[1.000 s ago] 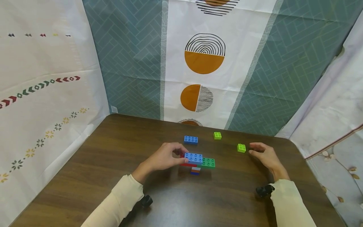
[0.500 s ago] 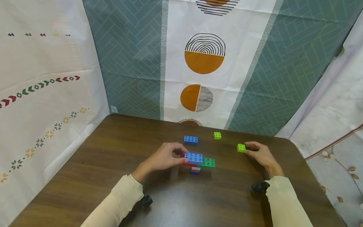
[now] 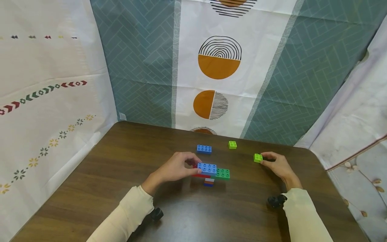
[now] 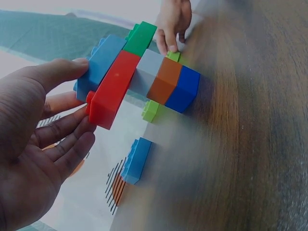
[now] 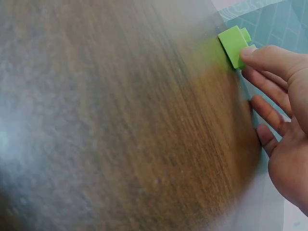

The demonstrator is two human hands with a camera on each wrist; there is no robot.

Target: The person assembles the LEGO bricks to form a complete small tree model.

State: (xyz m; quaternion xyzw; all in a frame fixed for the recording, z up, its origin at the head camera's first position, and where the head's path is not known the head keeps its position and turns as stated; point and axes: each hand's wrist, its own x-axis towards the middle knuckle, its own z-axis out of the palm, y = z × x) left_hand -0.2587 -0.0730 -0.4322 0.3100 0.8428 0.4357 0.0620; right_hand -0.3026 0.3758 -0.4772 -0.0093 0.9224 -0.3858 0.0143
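My left hand (image 3: 180,167) pinches the left end of a built stack of toy bricks between thumb and fingers. On top of the stack lies a blue brick (image 3: 207,168), above a red brick (image 4: 115,86) and a green brick (image 3: 223,173) side by side. Under these, a narrow column goes down through a grey brick (image 4: 146,72), an orange-brown brick (image 4: 164,81) and a dark blue brick (image 4: 183,90). To the right, my right hand (image 3: 279,167) pinches a small lime green brick (image 5: 234,44) on the table between thumb and finger.
Behind the stack, a loose blue brick (image 3: 204,149) and another lime green brick (image 3: 232,145) lie on the brown wooden table (image 3: 136,144). Patterned cloth (image 3: 145,67) hangs at the table's back edge and along both sides.
My right hand has moved left to the nearer lime green brick and now pinches it. The left hand and the stack have stayed in place.
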